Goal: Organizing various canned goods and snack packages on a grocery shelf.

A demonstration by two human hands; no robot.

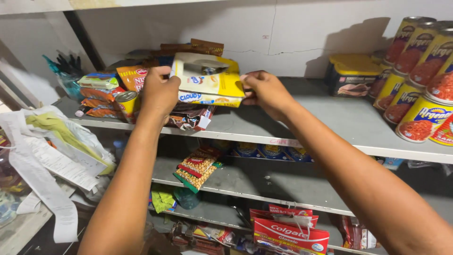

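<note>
Yellow packet (210, 80) is pinched at both ends by closed left hand (159, 89) and right hand (265, 92).

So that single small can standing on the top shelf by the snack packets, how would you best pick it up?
Grip the small can round its curved side wall, coming from the front, the open side of the shelf. It stands roughly upright with packets crowded close behind and to its left, and the left hand close on its right, so only the front looks free.
</note>
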